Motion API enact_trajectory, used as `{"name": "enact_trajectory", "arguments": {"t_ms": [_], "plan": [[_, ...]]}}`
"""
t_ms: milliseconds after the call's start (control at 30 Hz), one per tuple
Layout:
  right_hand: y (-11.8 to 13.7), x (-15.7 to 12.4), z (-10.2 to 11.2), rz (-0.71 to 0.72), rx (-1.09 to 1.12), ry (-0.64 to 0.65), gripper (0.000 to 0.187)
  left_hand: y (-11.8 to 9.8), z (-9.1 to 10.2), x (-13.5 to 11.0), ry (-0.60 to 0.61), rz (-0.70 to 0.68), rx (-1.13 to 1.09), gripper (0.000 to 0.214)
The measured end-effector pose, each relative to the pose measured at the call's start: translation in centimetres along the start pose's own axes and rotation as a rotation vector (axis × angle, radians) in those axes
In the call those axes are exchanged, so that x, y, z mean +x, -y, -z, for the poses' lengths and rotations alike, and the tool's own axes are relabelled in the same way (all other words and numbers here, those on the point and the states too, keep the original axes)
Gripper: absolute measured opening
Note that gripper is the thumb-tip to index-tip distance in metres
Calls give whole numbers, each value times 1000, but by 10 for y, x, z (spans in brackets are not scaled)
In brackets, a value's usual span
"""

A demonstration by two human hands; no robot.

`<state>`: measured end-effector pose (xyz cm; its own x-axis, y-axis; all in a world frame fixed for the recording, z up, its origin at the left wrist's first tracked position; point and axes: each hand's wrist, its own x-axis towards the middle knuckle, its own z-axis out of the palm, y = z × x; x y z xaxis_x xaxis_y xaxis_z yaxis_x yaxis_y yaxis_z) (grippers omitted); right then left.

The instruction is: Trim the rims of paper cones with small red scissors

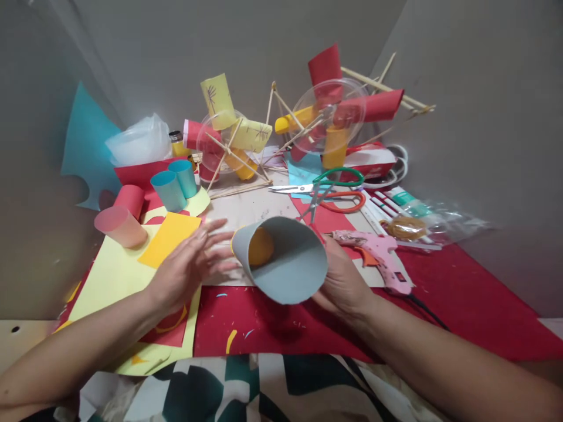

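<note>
My right hand (345,275) is wrapped round the right side of a grey paper tube (292,266), whose wide open end faces me. Inside the far end of the tube a yellow-orange round piece (261,246) shows. My left hand (189,261) is beside the tube on its left, fingers stretched and spread, slightly blurred; it appears to hold nothing. Below that hand lies a yellow paper piece (165,234) on a pale yellow sheet (103,293). The fingertips of my right hand are hidden behind the tube.
Two windmill-like stick models (229,149) (328,114) with paper blades stand at the back. Blue paper tubes (169,190) and a pink tube (121,227) stand left. Right are green-handled scissors (336,177), red-handled scissors (343,201), a pink glue gun (373,249) and bagged glue sticks (409,225).
</note>
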<state>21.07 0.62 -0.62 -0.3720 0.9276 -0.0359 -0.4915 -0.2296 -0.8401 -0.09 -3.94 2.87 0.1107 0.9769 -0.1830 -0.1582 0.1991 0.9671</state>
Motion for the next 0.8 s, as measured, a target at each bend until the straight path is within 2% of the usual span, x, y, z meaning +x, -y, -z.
{"name": "enact_trajectory", "arguments": {"t_ms": [67,167,367,500,667,800], "plan": [[-4,-4,-2,-27,-47,15,35,4,-8,3,81,231,-203,44],[-10,-10,-2,-58,-167,49,40,8,-16,1,106,375,-367,42],[-15,-13,-3,104,-480,102,38,17,-9,2,73,455,-495,27],[-14,-12,-4,123,-477,146,33,24,-4,7,94,447,-538,26],[-15,-12,-4,131,-519,186,33,24,-1,10,48,606,-492,39],[-15,-11,-1,130,-539,221,36,26,6,13,76,641,-568,37]]}}
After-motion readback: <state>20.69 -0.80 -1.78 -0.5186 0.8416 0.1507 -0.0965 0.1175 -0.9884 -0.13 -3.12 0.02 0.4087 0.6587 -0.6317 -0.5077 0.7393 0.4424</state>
